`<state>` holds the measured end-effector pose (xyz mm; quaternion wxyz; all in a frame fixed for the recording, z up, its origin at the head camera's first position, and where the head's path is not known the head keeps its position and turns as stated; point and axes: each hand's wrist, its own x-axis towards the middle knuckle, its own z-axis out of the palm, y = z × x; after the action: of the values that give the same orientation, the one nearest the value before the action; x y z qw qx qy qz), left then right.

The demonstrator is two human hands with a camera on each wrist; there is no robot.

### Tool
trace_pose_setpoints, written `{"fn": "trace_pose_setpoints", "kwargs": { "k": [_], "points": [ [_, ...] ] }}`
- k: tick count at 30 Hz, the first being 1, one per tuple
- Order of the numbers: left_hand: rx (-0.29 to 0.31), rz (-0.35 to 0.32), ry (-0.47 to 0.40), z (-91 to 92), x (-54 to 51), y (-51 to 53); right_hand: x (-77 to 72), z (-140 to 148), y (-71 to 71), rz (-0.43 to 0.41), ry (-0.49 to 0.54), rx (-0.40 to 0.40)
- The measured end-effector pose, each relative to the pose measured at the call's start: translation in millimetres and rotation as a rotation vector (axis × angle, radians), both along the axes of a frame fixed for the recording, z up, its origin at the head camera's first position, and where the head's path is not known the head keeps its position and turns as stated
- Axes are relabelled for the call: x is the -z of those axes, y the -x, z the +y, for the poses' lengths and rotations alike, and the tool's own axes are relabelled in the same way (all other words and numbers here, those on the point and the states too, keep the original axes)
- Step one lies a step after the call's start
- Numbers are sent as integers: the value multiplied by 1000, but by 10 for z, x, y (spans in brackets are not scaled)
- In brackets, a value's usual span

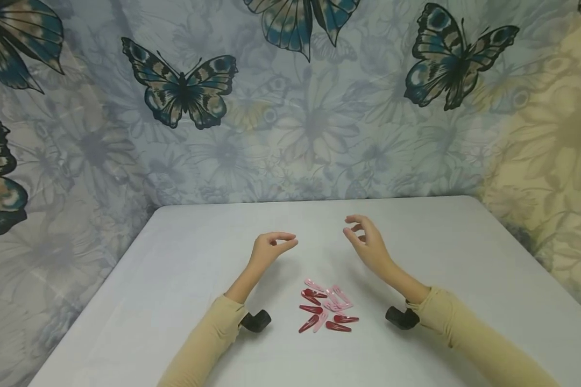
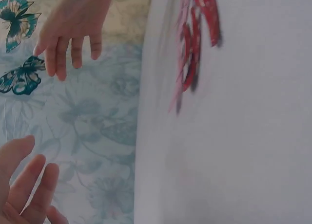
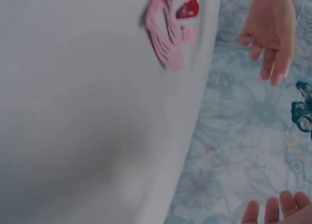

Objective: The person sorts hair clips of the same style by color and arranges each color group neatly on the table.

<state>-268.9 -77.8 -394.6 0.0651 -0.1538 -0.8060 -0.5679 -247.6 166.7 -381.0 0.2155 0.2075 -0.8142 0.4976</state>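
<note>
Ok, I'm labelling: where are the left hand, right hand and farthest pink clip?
Left hand [image 1: 268,251]: head view, near the thumb's base.
Right hand [image 1: 371,246]: head view, near the thumb's base.
Farthest pink clip [image 1: 314,285]: head view, its middle.

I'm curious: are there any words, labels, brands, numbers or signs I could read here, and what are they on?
None can be read.
Red hair clips and pink hair clips: any tiny marking would be too small or blurred to make out.
White table, beige sleeves, butterfly-print backdrop: no lettering visible.
</note>
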Motion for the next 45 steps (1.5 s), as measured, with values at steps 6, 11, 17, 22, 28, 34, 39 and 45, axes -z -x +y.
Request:
{"fn": "trace_pose_setpoints", "kwargs": {
  "k": [6,11,17,22,28,34,39,45],
  "points": [
    [31,60,-30,26,-94,-371,-190,-119,-411,43,51,-26],
    [99,84,-13,88,176,-321,-65,-151,-543,43,119,-74],
    [99,130,44,114,297,-330,248,-67,-538,15,146,-126],
    [30,114,108,103,380,-343,293,-47,-571,84,116,-157],
    [49,117,146,113,449,-335,273,-76,-588,163,91,-224],
    [28,156,197,127,512,-339,369,-60,-554,150,74,-186],
    [13,171,258,140,561,-341,412,-59,-541,78,40,-155],
    [-42,230,364,128,524,-347,443,-128,-523,-36,-60,-160]
  ]
}}
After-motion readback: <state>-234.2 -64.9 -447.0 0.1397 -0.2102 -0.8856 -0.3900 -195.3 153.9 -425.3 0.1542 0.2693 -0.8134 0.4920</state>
